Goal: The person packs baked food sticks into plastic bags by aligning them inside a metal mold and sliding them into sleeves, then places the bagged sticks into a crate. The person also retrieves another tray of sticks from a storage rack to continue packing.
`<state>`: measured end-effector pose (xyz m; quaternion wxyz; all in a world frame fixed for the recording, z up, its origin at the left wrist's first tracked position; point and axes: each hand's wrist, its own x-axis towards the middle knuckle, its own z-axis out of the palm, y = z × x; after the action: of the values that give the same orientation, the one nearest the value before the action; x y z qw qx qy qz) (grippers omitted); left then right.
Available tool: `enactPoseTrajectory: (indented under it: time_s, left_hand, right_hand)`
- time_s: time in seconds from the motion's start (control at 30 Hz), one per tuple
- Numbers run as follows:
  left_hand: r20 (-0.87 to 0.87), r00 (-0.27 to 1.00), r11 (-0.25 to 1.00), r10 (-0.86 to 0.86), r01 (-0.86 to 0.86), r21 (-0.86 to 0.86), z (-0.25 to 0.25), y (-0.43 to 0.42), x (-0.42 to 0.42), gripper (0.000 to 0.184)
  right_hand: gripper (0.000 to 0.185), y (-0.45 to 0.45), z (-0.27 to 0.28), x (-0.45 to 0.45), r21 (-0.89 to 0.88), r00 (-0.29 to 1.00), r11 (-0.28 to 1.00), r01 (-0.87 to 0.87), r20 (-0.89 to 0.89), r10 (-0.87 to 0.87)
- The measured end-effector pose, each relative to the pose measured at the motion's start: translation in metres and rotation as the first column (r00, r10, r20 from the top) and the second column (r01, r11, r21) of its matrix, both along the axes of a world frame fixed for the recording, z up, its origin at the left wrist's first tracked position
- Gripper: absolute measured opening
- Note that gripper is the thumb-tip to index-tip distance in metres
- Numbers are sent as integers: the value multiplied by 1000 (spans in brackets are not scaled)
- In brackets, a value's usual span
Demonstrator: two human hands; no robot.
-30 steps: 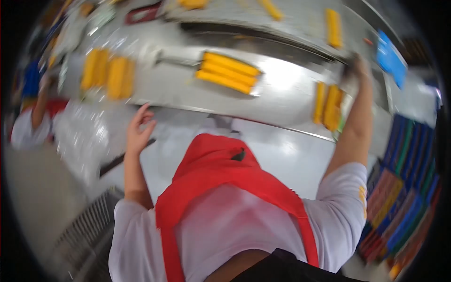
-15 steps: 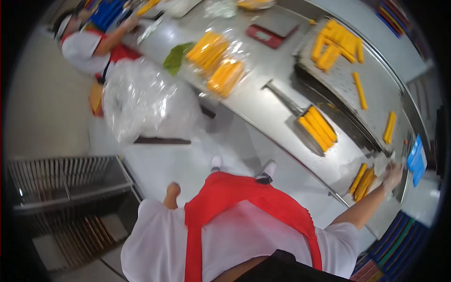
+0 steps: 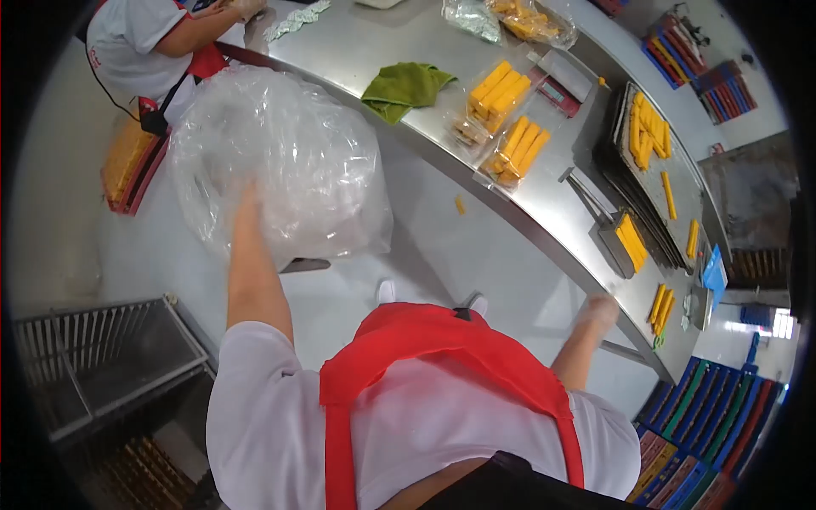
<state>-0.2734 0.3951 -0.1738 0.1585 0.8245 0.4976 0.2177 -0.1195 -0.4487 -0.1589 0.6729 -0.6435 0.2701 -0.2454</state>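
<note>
My left hand [image 3: 247,185] reaches to a large clear plastic bag [image 3: 327,161] beside the counter. Its fingers are blurred and partly lost against the plastic, so their grip does not show. Near the counter's front edge hangs my right hand [image 3: 600,311], in a clear glove and smeared by motion. Closest to it on the counter are a few loose yellow sticks [image 3: 661,308] and a metal scoop [image 3: 614,246] filled with yellow sticks [image 3: 631,242]. Farther along lie clear packs of yellow sticks [image 3: 518,149].
Metal trays [image 3: 633,174] with yellow sticks stand along the counter [image 3: 557,208]. A green cloth [image 3: 406,89], a red scale [image 3: 557,93] and a blue packet [image 3: 714,276] lie there too. A co-worker [image 3: 140,51] stands far left. A metal rack [image 3: 110,357] is at lower left, colored crates [image 3: 714,416] lower right.
My left arm has swung forward to the plastic bag. My right hand has drawn back from the loose sticks at the counter's end. The view has turned.
</note>
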Motion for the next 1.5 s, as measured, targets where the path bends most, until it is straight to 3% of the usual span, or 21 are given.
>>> enactPoseTrajectory:
  time_s: [0.07, 0.2, 0.27, 0.33, 0.47, 0.53, 0.6, 0.67, 0.73, 0.8, 0.87, 1.0, 1.07, 1.1, 1.13, 1.17, 1.2, 1.23, 1.27, 1.33, 1.5]
  left_hand:
    - [-78, 996, 971, -52, 32, -237, -59, -7, -3, 33]
    - [245, 969, 860, -4, 129, -495, -132, -12, -2, 31]
    - [181, 983, 846, 16, 83, -526, -110, -17, 0, 28]
    - [-126, 938, 913, -322, 273, -302, -43, -31, -3, 23]
    - [-190, 966, 983, -177, 162, -90, 18, -39, -1, 24]
    - [-146, 984, 994, -97, 104, 40, 72, -48, -4, 20]
    - [218, 973, 982, -75, 35, 183, 120, -46, -19, 17]
    - [474, 829, 949, -297, 201, 244, 181, -54, -30, 15]
    - [276, 794, 832, -542, 461, 307, 258, -93, -35, 16]
    - [158, 601, 616, -783, 715, 331, 299, -129, -30, 18]
    - [172, 335, 366, -926, 907, 206, 319, -176, -19, 19]
    - [52, -31, -26, -998, 994, 107, 336, -279, 2, 28]
    - [617, 52, -54, -785, 987, -152, 325, -299, 16, 43]
    - [592, 101, 8, -800, 987, -158, 308, -298, 26, 47]
    - [587, 89, -3, -804, 988, -154, 277, -299, 35, 47]
    - [748, 150, -151, -647, 936, -318, 241, -301, 45, 47]
    - [846, 251, -326, -471, 841, -431, 220, -308, 55, 50]
    - [930, 223, -592, -291, 721, -359, 216, -330, 54, 66]
    - [926, 221, -599, -307, 710, -369, 212, -351, 55, 66]
    - [932, 254, -772, 260, 635, 43, 203, -393, 55, 68]
    - [784, 378, -751, 493, 639, 164, 181, -458, 55, 71]
  right_hand:
    - [4, 151, 79, -24, 206, 999, 979, 4, -38, 4]
    - [15, 249, 75, -30, 89, 845, 850, -520, -88, 527]
    - [10, 286, 84, -31, 148, 761, 769, -622, -117, 638]
    - [9, 319, 94, -32, 116, 734, 747, -655, -138, 665]
    - [8, 354, 116, -50, 90, 618, 632, -770, -144, 773]
    - [9, 356, 125, -53, 111, 540, 555, -824, -140, 830]
    - [11, 351, 138, -53, 140, 458, 467, -873, -90, 884]
    - [22, 350, 155, -52, -199, 421, 380, -903, -238, 876]
    - [35, 371, 207, -61, -645, 382, 195, -739, -162, 910]
    - [35, 397, 251, -66, -671, 310, 100, -735, -202, 929]
    - [34, 415, 278, -76, -890, 307, 112, -443, -34, 951]
    - [35, 383, 287, -72, -783, 44, -158, -602, -230, 972]
    - [32, 348, 275, -59, -241, 41, 22, -970, -73, 996]
    - [32, 326, 275, -56, -241, 49, 31, -970, -72, 996]
    - [24, 302, 277, -53, -86, 278, 280, -956, 32, 960]
    - [16, 280, 279, -49, 92, 503, 495, -864, 103, 858]
    - [16, 261, 277, -43, 91, 516, 508, -857, 119, 849]
    - [19, 245, 271, -37, 166, 563, 540, -825, 157, 812]
    - [22, 228, 266, -35, 247, 610, 564, -788, 185, 771]
    - [22, 192, 256, -35, 231, 654, 618, -751, 135, 744]
    - [14, 130, 251, -39, 213, 697, 671, -711, 79, 713]
